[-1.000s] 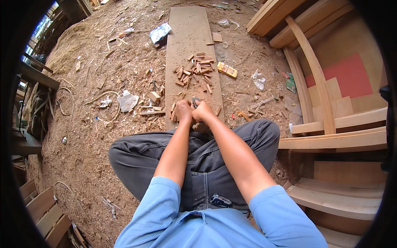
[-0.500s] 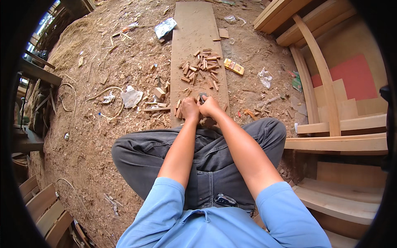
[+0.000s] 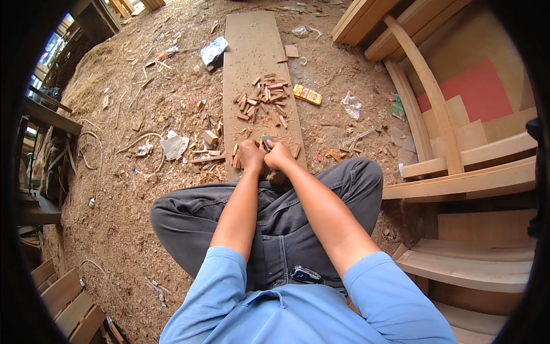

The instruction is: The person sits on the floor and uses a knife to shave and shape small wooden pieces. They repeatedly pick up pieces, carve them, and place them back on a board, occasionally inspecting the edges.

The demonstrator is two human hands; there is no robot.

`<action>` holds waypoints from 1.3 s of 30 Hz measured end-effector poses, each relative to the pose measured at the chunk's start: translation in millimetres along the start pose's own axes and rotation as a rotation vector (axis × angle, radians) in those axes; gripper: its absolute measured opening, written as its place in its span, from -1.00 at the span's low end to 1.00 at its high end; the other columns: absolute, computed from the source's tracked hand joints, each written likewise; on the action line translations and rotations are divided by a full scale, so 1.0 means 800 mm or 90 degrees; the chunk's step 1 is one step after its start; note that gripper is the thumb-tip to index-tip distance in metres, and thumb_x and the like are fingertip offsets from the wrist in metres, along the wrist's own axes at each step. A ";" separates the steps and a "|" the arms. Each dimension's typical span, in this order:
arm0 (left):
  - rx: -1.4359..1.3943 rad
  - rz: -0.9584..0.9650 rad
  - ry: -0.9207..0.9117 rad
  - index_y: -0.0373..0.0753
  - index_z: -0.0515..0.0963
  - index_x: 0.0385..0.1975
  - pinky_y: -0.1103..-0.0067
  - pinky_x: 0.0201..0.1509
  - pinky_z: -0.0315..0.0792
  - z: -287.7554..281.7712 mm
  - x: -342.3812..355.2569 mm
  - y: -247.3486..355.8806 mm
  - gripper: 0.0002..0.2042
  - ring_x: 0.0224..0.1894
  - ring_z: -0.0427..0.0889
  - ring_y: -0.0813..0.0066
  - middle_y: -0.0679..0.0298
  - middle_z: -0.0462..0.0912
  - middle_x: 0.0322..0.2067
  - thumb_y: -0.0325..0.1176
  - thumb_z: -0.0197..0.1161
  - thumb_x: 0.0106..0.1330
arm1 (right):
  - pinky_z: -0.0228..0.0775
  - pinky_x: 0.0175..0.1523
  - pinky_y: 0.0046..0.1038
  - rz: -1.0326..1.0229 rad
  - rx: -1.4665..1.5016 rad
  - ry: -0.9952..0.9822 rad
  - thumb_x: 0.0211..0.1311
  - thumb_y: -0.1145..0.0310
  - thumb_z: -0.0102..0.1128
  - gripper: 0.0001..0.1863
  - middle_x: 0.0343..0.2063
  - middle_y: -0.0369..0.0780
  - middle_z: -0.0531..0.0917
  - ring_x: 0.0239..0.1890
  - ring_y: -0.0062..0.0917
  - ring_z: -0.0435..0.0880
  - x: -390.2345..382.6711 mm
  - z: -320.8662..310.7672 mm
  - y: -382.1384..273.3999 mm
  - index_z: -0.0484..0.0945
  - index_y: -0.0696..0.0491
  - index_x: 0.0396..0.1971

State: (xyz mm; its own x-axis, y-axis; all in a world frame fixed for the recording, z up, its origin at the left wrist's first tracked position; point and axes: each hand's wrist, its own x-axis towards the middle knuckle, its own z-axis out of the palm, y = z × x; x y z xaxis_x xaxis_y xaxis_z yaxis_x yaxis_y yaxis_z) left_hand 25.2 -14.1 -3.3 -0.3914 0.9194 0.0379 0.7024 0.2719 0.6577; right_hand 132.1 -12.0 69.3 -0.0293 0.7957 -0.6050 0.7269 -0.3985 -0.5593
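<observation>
My left hand [image 3: 252,155] and my right hand [image 3: 278,156] are close together at the near end of a long brown board [image 3: 250,34], just beyond my crossed legs. A small dark grey object [image 3: 267,141], too small to identify, sticks out of my closed right hand. Curled beside it, my left hand hides whatever it grips. A heap of small wooden blocks [image 3: 264,96] lies on the board past my hands. A few more blocks [image 3: 235,155] stand beside my left hand, and one small block [image 3: 297,151] is to the right of my right hand.
Shavings and wood scraps cover the ground. A yellow packet [image 3: 307,94] lies right of the board, a silvery packet [image 3: 213,51] left of it. At the right stand wooden frames [image 3: 458,175]; slatted wood [image 3: 67,292] is at the lower left.
The whole view has shifted, so the board and blocks appear slightly farther left and lower. Both hands stay together in much the same place over the board's near end.
</observation>
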 end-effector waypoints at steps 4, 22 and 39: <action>0.035 0.028 0.015 -0.31 0.68 -0.55 0.33 -0.17 0.56 0.004 0.001 -0.012 -0.84 -0.37 0.69 0.04 -0.05 0.67 -0.47 -0.34 0.39 -0.06 | 0.37 0.26 -0.33 -0.018 0.006 0.004 0.26 -0.01 0.13 -0.35 0.17 -0.01 0.52 0.22 -0.22 0.52 -0.006 0.016 0.003 0.38 -0.05 0.31; -0.065 -0.074 0.022 -0.32 0.69 -0.47 0.41 -0.19 0.54 -0.017 0.000 0.003 -0.78 -0.34 0.72 0.24 0.04 0.73 -0.40 -0.27 0.43 0.10 | 0.50 -0.36 -0.42 -0.020 0.176 0.018 0.10 0.45 0.05 -0.28 -0.31 -0.08 0.72 -0.52 -0.45 0.68 0.005 -0.024 0.030 0.32 -0.08 0.37; -0.858 -0.249 -0.211 -0.13 0.57 -0.01 0.58 -0.17 0.43 -0.183 0.003 0.107 -0.79 -0.22 0.60 0.59 0.37 0.69 -0.25 -0.31 0.20 0.41 | 0.50 -0.50 -0.42 -0.172 0.439 0.090 0.17 0.46 0.07 -0.29 -0.50 -0.19 0.63 -0.61 -0.54 0.61 -0.009 -0.034 -0.030 0.25 -0.07 0.40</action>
State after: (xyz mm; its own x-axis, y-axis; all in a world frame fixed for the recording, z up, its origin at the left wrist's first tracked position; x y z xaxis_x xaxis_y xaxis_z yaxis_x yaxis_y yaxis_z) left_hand -2.2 -30.4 163.1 -0.1389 0.9237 -0.3571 -0.5750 0.2184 0.7885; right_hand 133.5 4.1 102.4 -0.0243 0.9388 -0.3436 0.1114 -0.3390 -0.9342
